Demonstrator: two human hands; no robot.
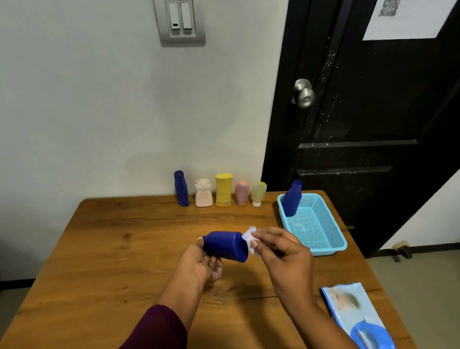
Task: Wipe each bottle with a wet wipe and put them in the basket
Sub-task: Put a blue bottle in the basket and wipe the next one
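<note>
My left hand (202, 263) grips a dark blue bottle (226, 245) held sideways above the table, its flat base pointing right. My right hand (280, 250) pinches a crumpled white wet wipe (250, 238) against that base. A light blue mesh basket (320, 236) sits at the table's back right with one dark blue bottle (293, 198) leaning in its near-left corner. Along the wall stands a row of bottles: dark blue (181, 188), white-pink (203, 193), yellow (223, 189), pink (241, 193) and pale yellow (258, 193).
A blue wet-wipe pack (360, 319) lies at the table's front right edge. The wooden table (123, 262) stands against a white wall, with a black door (365, 116) behind the basket.
</note>
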